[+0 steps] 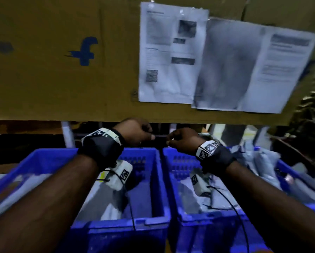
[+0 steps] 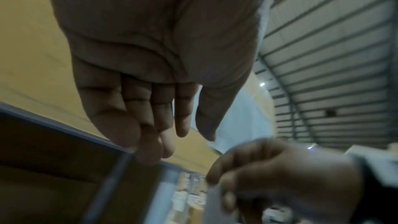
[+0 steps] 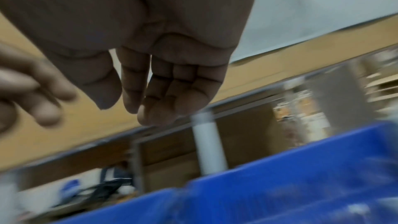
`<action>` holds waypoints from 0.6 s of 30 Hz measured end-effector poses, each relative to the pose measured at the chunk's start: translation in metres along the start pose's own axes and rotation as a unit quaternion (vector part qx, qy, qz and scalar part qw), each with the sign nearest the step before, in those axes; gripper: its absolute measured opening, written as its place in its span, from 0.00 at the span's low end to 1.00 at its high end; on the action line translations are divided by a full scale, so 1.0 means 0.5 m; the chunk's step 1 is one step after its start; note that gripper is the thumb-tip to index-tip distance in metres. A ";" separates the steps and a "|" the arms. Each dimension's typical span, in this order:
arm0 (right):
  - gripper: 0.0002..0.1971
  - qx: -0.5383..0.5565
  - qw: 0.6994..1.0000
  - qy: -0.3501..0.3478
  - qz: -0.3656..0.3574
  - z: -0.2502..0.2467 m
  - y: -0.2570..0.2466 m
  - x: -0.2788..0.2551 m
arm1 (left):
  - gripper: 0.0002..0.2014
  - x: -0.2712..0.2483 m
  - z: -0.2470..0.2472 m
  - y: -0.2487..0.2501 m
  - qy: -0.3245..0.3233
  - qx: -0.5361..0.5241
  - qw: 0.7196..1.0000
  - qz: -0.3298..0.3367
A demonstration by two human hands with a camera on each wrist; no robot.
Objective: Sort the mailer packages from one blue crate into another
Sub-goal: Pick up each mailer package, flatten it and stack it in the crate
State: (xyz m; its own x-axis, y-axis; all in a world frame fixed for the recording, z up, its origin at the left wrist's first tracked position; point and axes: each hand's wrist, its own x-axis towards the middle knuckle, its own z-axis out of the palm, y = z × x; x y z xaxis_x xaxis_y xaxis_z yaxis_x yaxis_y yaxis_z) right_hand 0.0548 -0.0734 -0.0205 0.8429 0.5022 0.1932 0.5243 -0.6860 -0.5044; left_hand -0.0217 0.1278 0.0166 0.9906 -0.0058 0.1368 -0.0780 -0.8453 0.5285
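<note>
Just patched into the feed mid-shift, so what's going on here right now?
A person is standing over two blue crates, the left crate and the right crate, both with mailers inside. Both hands are raised past the far rims, the left hand and right hand close together. The wrist views show loosely curled fingers with no mailer in either. Nothing is being moved at this instant.

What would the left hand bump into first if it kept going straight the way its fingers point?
Probably the right hand. In the head view the left hand reaches toward it above the blue crates, fingertips nearly meeting. Whether they already touch is unclear because of blur.
</note>
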 end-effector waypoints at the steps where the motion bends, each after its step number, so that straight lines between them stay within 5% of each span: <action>1: 0.08 -0.020 1.000 -0.002 0.012 -0.019 0.037 -0.008 | 0.09 0.017 0.023 0.031 -0.003 -0.010 1.000 0.010; 4: 0.03 -0.096 0.994 -0.034 0.041 -0.068 0.145 -0.025 | 0.07 0.063 0.094 0.120 -0.034 -0.036 0.998 0.025; 9: 0.22 -0.198 0.967 -0.130 0.096 -0.101 0.292 -0.016 | 0.07 0.144 0.203 0.216 -0.071 -0.065 0.995 0.029; 15: 0.23 -0.247 0.920 -0.292 0.088 -0.061 0.420 -0.037 | 0.06 0.207 0.347 0.245 -0.060 -0.092 0.994 0.003; 18: 0.24 -0.245 0.918 -0.295 0.096 -0.046 0.457 -0.037 | 0.08 0.227 0.416 0.230 -0.062 -0.085 0.994 -0.010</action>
State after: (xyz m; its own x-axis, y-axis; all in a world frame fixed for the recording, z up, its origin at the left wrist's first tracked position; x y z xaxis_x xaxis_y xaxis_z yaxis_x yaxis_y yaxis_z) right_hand 0.1617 -0.2516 -0.1199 0.7888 0.4458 -0.4232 0.4862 -0.8738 -0.0142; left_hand 0.1052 -0.0809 -0.0815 0.9976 -0.0647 0.0252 -0.0650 -0.7436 0.6655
